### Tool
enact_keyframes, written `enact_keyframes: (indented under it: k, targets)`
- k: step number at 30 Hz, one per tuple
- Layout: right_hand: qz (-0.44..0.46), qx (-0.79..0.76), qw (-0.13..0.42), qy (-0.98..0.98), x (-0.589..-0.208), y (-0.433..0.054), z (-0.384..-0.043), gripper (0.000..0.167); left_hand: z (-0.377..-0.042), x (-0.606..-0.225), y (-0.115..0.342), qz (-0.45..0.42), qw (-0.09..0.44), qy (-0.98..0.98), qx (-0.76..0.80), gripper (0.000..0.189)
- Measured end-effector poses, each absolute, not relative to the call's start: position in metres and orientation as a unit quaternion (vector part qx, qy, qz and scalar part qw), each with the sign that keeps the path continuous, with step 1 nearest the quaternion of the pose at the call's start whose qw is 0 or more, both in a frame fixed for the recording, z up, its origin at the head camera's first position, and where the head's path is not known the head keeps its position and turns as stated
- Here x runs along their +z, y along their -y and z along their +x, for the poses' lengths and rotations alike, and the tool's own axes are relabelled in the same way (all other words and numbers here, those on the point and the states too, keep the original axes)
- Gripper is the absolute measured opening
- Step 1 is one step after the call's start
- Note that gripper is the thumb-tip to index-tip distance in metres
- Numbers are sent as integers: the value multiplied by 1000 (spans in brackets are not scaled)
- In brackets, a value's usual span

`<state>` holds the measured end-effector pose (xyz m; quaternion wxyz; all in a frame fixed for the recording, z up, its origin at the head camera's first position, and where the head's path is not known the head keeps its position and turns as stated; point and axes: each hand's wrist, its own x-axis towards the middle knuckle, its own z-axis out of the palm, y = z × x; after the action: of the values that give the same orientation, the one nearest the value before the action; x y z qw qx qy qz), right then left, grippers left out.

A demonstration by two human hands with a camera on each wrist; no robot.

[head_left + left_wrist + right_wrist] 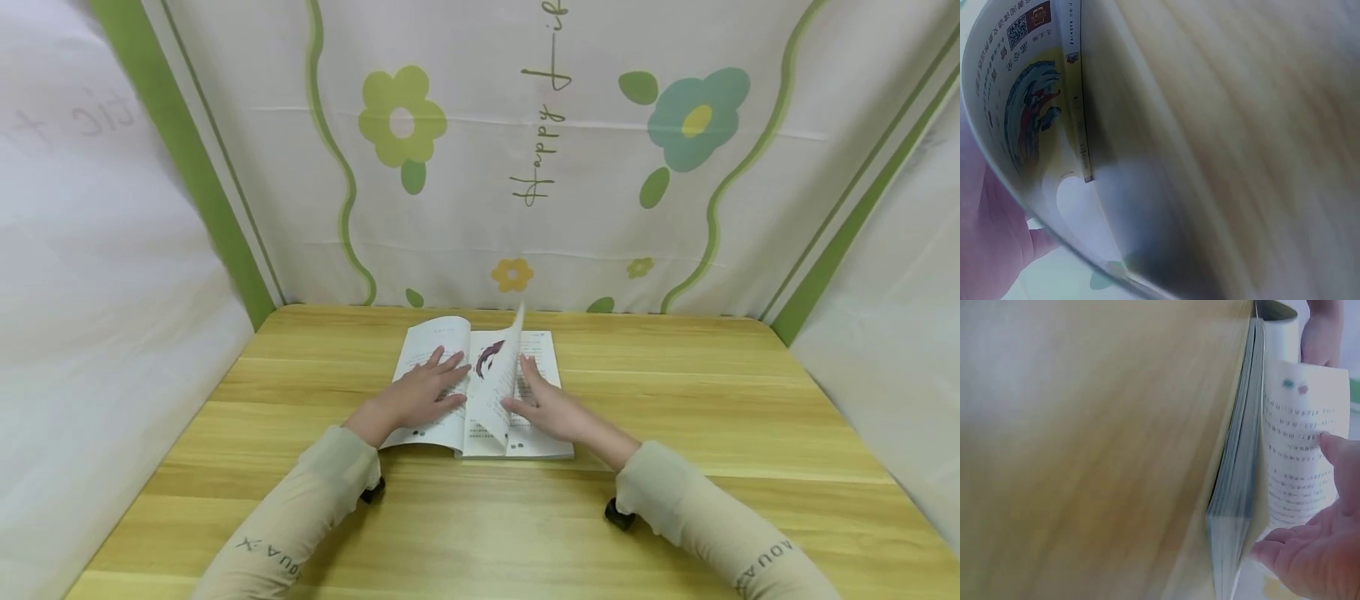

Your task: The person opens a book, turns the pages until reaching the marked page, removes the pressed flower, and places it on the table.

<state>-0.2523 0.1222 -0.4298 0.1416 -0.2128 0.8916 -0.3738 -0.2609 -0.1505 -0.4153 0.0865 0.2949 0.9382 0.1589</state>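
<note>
An open paperback book (432, 333) lies on the wooden table, with one leaf (504, 392) standing up near its middle. My left hand (422, 396) rests with spread fingers on the left-hand page. On the other side, my right hand (555, 410) has its thumb against the raised leaf and its fingers over the right-hand page. The right wrist view shows that thumb touching the printed leaf (1300, 456), beside the thick page block (1241, 425). In the left wrist view the illustrated cover (1035, 119) bends up off the table, partly hiding my left hand (991, 219).
The wooden table (675, 400) reaches back to a white curtain (480, 208) printed with flowers. More white fabric (97, 333) hangs along the left side, and another panel (885, 292) along the right. Dark wrist devices (619, 514) sit under both sleeves.
</note>
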Motion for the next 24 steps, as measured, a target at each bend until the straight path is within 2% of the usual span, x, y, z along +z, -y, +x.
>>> enact_keyframes:
  k: [4,11,17,24]
  targets:
    - [-226,-350,151,-897,-426,-116,-248,88,-264,-415,152,266,89,-938,205,64]
    - [-241,-325,156,-901,-421,-106,-245,85,-267,-413,150,256,38,-926,274,68]
    - [-251,-296,163,-907,-418,-97,-242,85,-265,-410,146,244,27,-934,258,74]
    - [-287,-273,155,-905,-414,-89,-240,81,-263,-409,140,278,8,-940,198,74]
